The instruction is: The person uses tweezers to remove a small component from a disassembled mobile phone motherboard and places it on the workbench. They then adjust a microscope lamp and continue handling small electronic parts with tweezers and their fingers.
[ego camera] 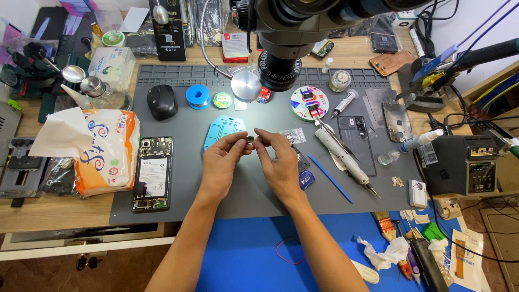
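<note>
Two hands meet over the grey mat (178, 208): beside an opened phone (153, 173), the left hand (220, 161) and right hand (278, 162) both pinch a small dark component (250, 140), still unfitted, beneath the microscope (281, 59) on the bench.

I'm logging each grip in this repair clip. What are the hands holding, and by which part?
Both hands, left hand and right hand, pinch one small dark component between their fingertips, one at each end. What it is cannot be told.
</note>
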